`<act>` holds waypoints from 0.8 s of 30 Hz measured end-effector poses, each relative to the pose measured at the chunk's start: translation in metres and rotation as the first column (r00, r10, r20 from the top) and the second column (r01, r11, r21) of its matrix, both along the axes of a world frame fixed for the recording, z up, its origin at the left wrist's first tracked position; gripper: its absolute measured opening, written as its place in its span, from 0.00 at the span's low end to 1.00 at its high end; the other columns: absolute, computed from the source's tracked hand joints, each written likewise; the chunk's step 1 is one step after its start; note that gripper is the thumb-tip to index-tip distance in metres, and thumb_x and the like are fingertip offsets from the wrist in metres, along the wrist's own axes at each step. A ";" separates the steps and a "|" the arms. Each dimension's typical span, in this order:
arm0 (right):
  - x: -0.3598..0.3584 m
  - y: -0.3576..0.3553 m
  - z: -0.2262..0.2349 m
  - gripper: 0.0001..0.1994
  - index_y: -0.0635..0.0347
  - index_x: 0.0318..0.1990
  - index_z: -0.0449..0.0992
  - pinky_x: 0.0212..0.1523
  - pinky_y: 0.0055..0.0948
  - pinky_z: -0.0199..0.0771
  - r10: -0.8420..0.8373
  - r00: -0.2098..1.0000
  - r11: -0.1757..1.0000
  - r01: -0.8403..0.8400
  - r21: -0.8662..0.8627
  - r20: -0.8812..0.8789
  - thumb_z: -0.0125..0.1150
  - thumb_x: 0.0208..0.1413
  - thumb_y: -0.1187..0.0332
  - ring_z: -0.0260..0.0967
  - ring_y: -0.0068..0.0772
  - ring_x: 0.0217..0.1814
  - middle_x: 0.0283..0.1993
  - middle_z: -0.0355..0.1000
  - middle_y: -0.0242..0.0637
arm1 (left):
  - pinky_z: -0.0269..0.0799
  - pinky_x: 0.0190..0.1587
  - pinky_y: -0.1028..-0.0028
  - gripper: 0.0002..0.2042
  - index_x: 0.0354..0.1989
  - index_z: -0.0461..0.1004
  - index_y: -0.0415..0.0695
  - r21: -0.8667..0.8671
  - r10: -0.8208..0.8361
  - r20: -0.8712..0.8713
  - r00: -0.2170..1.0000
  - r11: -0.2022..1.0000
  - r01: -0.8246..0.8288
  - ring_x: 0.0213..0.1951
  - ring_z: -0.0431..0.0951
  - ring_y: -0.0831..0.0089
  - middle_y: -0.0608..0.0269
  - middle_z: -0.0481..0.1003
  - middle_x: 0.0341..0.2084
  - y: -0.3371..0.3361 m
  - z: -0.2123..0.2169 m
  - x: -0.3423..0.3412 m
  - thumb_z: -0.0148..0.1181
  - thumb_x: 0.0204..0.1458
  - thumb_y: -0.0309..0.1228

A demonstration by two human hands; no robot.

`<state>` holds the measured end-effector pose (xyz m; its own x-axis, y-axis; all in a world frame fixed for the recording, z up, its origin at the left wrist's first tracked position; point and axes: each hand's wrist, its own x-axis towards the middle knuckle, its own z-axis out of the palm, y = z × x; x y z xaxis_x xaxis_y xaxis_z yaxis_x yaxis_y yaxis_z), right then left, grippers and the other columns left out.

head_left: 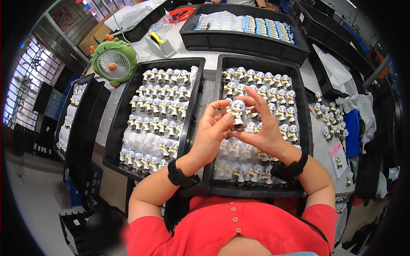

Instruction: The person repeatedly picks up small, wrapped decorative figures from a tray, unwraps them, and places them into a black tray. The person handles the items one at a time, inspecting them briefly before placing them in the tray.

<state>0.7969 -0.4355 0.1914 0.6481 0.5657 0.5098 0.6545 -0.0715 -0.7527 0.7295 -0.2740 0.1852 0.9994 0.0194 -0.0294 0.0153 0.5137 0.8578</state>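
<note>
A small chibi figurine [237, 116] with pale hair, a white outfit and dark feet stands upright between my two hands, above the right tray. My left hand [212, 128] is closed on its side, the thumb lying along it. With the thumb under its feet and a fingertip by its head, my right hand [268, 128] curves round the other side; its other fingers are raised. Beneath my hands, the right black tray [304, 100] holds rows of similar figurines on white sheeting. To its left, another black tray [197, 87] carries more rows.
Behind the trays stands a black crate [243, 42] of blue-and-white pieces. A green fan [113, 62] and a tape dispenser [160, 45] are at the back left. On the right, loose figurines [329, 117] lie near a blue bin [353, 132]. Another tray [77, 115] stands far left.
</note>
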 end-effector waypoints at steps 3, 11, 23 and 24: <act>-0.001 0.000 0.000 0.45 0.53 0.66 0.53 0.56 0.37 0.63 -0.010 1.000 0.999 0.011 0.042 -0.007 0.70 0.36 0.74 0.62 0.36 0.57 0.56 0.66 0.39 | 0.72 0.43 0.74 0.18 0.57 0.61 0.43 -0.054 -0.057 -0.050 0.997 0.997 0.054 0.43 0.76 0.72 0.64 0.72 0.44 0.002 -0.001 0.000 0.50 0.61 0.35; 0.000 0.003 -0.001 0.47 0.52 0.67 0.52 0.53 0.34 0.68 0.055 0.976 0.998 -0.053 -0.016 0.213 0.69 0.35 0.78 0.60 0.36 0.59 0.59 0.62 0.40 | 0.73 0.45 0.72 0.23 0.58 0.61 0.42 0.010 -0.183 -0.003 0.983 0.983 0.183 0.46 0.75 0.71 0.64 0.70 0.49 -0.006 0.001 -0.003 0.47 0.61 0.45; 0.004 0.000 -0.006 0.51 0.51 0.69 0.46 0.48 0.24 0.66 0.105 0.985 0.993 -0.112 -0.043 -0.136 0.73 0.36 0.75 0.64 0.28 0.53 0.62 0.63 0.41 | 0.72 0.49 0.67 0.22 0.60 0.57 0.41 -0.280 -0.265 -0.013 0.964 0.927 0.251 0.47 0.73 0.65 0.55 0.67 0.52 0.001 -0.004 0.004 0.35 0.65 0.43; 0.005 0.000 -0.006 0.51 0.51 0.69 0.46 0.48 0.24 0.66 0.104 0.987 0.992 -0.111 -0.053 -0.124 0.72 0.37 0.75 0.64 0.28 0.54 0.62 0.63 0.41 | 0.72 0.49 0.67 0.22 0.60 0.56 0.40 -0.280 -0.262 -0.015 0.965 0.927 0.247 0.48 0.73 0.65 0.55 0.67 0.52 0.001 -0.004 0.004 0.35 0.65 0.43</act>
<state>0.8018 -0.4351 0.1854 0.6365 0.6625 0.3948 0.5656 -0.0529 -0.8230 0.7333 -0.2731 0.1813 0.9666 -0.2516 -0.0491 0.2170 0.7013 0.6790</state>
